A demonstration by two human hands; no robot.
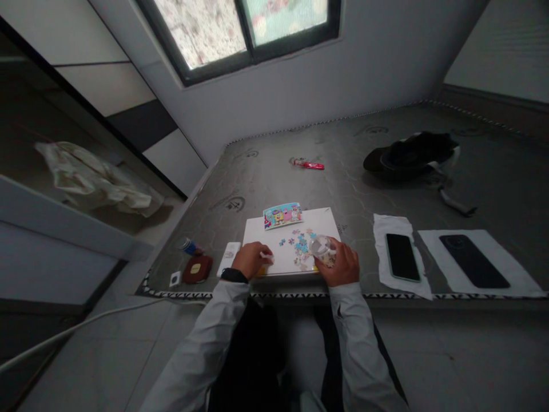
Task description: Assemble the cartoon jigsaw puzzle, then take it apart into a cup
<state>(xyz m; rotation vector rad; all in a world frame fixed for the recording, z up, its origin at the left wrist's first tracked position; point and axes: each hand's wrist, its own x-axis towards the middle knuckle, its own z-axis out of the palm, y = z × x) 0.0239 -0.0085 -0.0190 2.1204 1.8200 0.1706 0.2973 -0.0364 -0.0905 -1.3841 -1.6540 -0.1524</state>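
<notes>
My right hand (343, 264) is wrapped round a clear plastic jar (319, 246), tilted over the white board, with some pieces visible inside. Loose jigsaw pieces (301, 245), mostly blue with some pinkish ones, lie scattered beside the jar. My left hand (251, 260) rests at the board's near left corner, its fingers closed around something small, pale and see-through that I cannot make out. A colourful cartoon picture card (283, 216) lies at the far edge of the white board (257, 232).
Left of the board are a white box (229, 256), a brown round-cornered case (198, 269), a small white cube (175, 279) and a blue can-like item (187, 246). To the right lie two phones (402, 257) on white sheets. Farther back are a red packet (313, 165) and a dark cap (407, 157).
</notes>
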